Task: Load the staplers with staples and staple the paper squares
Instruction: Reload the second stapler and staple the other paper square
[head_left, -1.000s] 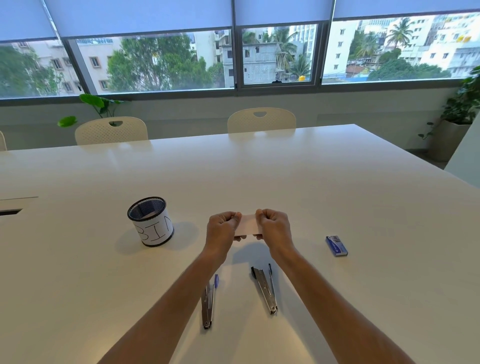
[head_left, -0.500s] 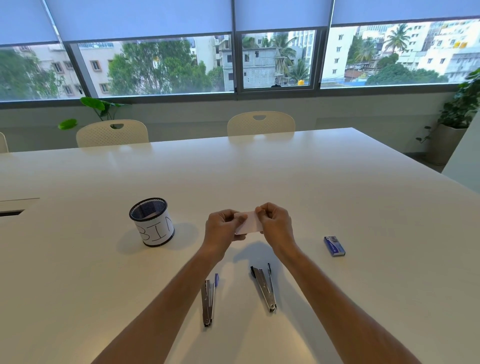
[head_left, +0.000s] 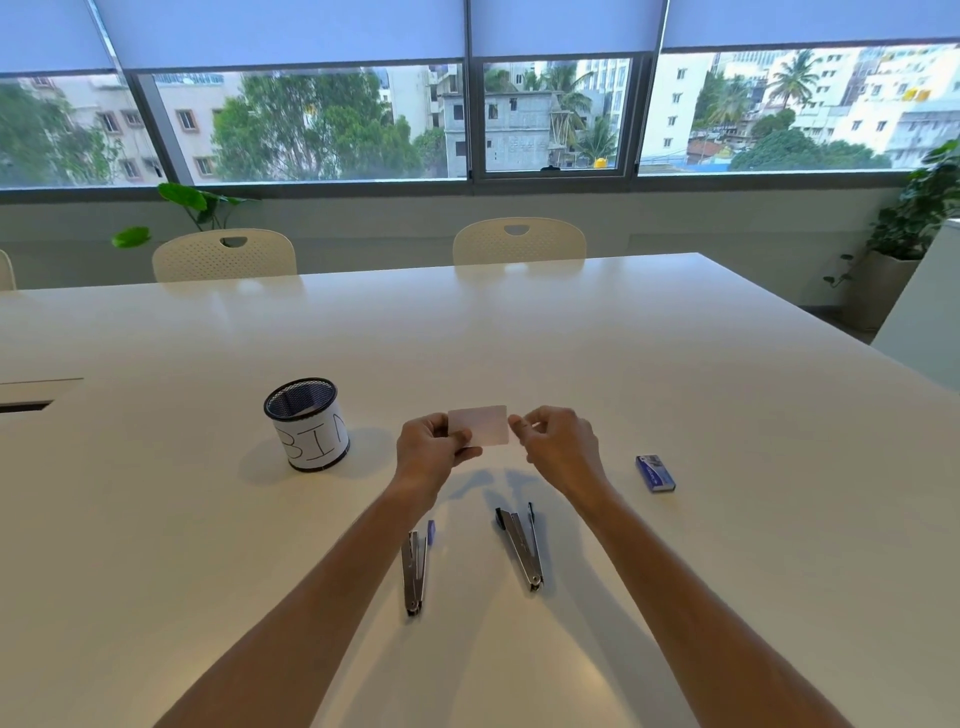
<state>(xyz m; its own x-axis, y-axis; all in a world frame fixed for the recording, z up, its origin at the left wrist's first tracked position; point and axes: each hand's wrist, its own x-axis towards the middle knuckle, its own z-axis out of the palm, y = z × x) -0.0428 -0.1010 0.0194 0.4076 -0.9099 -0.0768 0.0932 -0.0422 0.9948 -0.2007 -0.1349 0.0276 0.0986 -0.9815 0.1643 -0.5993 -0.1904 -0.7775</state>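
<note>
left hand (head_left: 434, 447) pinching paper square (head_left: 480, 426) edge

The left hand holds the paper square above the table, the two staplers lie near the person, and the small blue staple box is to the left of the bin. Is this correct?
Not quite: the head view shows the blue staple box far to the right of the bin, beyond the right hand. The rest holds: the left hand holds the paper square, and both staplers lie near the person.

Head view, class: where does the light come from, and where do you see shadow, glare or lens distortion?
Head view: daylight enters through the far windows; shadows of the bin and both hands fall toward the camera; soft glare streaks the table; the wide lens bows the window frames near the edges.
</note>
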